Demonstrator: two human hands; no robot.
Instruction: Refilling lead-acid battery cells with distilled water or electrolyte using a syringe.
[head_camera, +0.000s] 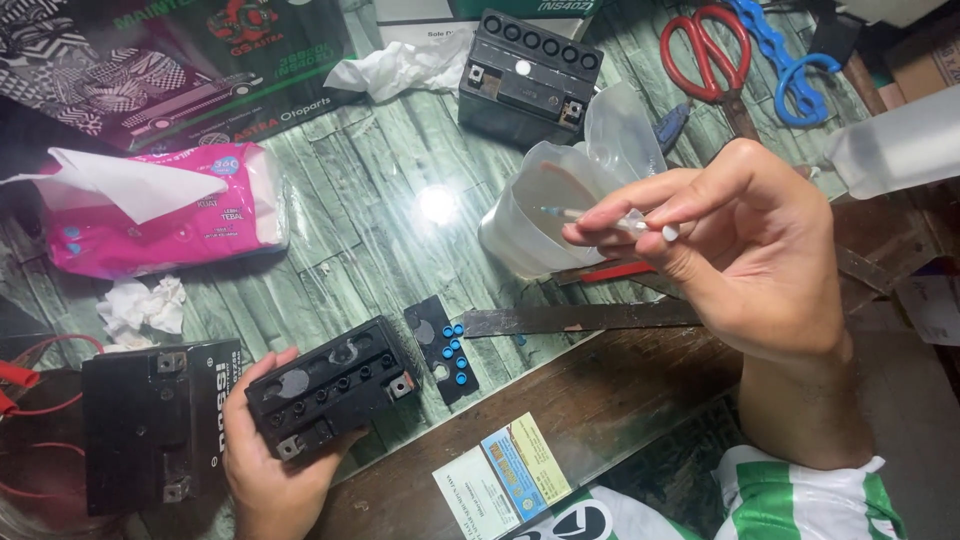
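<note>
My left hand (268, 460) grips a small black battery (330, 385) at the lower left, tilting it so its top with a row of open filler holes faces up. My right hand (745, 250) is raised at the right and pinches a thin white syringe-like dropper (610, 220), its tip pointing left over a cut clear plastic jug (560, 210). Beside the held battery lies a black cap strip with blue plugs (445, 348).
A second black battery (160, 425) stands at far left and a third (528, 75) at the top. A pink tissue pack (160, 210), crumpled tissues (145, 308), red scissors (705, 50), a blue tool (785, 55), a metal ruler (580, 318), red wires (20, 385) and a card (505, 480) lie around.
</note>
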